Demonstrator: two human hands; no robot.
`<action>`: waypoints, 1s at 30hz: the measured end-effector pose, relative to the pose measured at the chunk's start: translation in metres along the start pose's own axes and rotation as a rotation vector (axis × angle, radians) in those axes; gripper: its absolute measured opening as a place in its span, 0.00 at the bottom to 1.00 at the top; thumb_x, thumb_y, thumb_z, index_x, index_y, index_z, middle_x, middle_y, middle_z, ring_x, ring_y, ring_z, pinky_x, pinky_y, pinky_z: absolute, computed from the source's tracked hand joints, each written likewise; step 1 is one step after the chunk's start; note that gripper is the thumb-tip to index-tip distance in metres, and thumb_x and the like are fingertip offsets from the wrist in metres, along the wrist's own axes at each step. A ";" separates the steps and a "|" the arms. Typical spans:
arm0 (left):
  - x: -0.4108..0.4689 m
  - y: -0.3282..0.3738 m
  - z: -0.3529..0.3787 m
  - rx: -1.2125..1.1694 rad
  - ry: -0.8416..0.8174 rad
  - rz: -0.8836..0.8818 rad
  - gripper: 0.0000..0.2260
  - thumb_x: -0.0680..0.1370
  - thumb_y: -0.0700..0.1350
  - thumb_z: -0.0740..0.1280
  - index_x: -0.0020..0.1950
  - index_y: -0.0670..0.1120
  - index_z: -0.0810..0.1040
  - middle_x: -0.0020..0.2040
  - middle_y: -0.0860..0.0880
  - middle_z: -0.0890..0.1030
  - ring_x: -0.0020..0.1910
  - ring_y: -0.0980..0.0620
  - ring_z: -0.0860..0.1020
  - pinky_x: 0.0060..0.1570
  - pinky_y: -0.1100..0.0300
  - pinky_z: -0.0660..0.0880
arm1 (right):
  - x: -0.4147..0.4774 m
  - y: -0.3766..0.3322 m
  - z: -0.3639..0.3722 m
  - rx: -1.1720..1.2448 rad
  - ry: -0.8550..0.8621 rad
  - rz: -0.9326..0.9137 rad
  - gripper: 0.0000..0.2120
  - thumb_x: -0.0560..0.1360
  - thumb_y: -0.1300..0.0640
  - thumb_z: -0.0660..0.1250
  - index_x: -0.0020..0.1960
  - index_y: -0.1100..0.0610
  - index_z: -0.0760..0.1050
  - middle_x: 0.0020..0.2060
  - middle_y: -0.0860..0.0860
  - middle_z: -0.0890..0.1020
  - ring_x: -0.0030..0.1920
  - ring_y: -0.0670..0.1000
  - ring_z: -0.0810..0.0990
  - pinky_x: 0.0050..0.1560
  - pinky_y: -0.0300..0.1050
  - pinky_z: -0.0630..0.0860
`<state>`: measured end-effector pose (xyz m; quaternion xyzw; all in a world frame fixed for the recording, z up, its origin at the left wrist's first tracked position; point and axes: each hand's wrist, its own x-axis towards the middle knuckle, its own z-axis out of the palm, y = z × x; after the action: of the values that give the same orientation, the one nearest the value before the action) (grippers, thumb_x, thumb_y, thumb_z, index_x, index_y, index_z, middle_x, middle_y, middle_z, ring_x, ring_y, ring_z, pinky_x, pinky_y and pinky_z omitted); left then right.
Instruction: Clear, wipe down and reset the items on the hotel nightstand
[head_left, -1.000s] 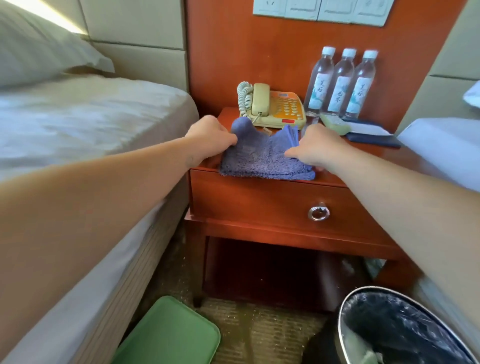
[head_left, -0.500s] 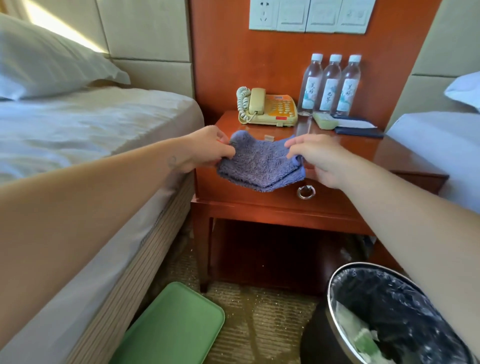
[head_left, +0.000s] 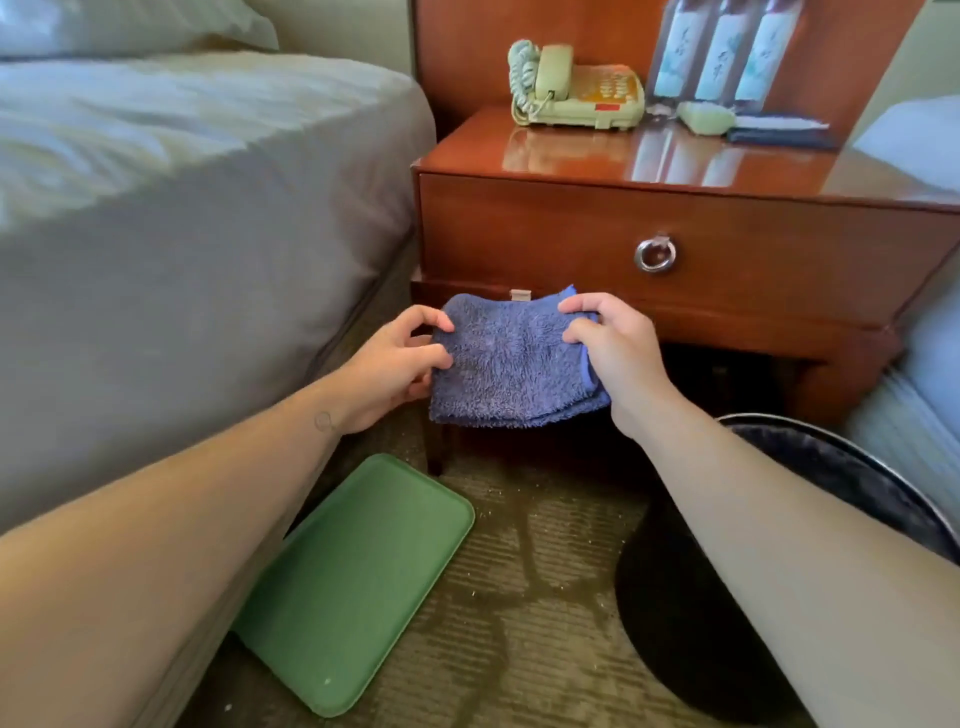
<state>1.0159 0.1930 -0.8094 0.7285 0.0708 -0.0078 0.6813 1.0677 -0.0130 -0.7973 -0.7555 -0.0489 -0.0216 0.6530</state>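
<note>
Cloth (head_left: 511, 358) hangs folded in the air before the nightstand's (head_left: 519, 228) front edge, lower than its top. The left hand (head_left: 395, 369) and right hand (head_left: 613, 353) pinch its upper corners. Level pinches and matched edges should give a square fold.

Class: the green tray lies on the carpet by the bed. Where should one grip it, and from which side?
Probably grip the green tray by its raised rim on the right long edge, approaching from the nightstand side: that edge is exposed, while the opposite edge is tucked against the bed behind the left forearm.
</note>
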 end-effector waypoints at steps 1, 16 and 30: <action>-0.002 -0.012 -0.003 0.026 -0.003 -0.022 0.14 0.76 0.29 0.61 0.48 0.50 0.73 0.37 0.50 0.72 0.26 0.59 0.66 0.27 0.68 0.66 | -0.003 0.013 0.004 -0.010 -0.010 0.025 0.12 0.70 0.69 0.64 0.45 0.55 0.80 0.37 0.49 0.76 0.39 0.45 0.73 0.37 0.32 0.69; -0.004 -0.171 -0.055 0.839 0.096 -0.247 0.10 0.75 0.36 0.66 0.53 0.48 0.78 0.55 0.45 0.79 0.49 0.47 0.78 0.47 0.60 0.71 | -0.048 0.142 0.086 -0.207 -0.587 0.492 0.16 0.76 0.70 0.62 0.62 0.59 0.73 0.33 0.52 0.76 0.31 0.49 0.78 0.33 0.37 0.77; 0.012 -0.276 -0.083 1.106 0.118 -0.699 0.35 0.78 0.44 0.65 0.77 0.38 0.47 0.75 0.35 0.55 0.75 0.36 0.58 0.73 0.49 0.58 | -0.072 0.233 0.136 -0.979 -1.085 0.204 0.21 0.77 0.62 0.60 0.71 0.57 0.69 0.67 0.57 0.67 0.66 0.60 0.72 0.67 0.51 0.69</action>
<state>0.9895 0.2932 -1.0781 0.9046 0.3262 -0.2241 0.1586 1.0159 0.0846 -1.0538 -0.8656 -0.2795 0.3965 0.1240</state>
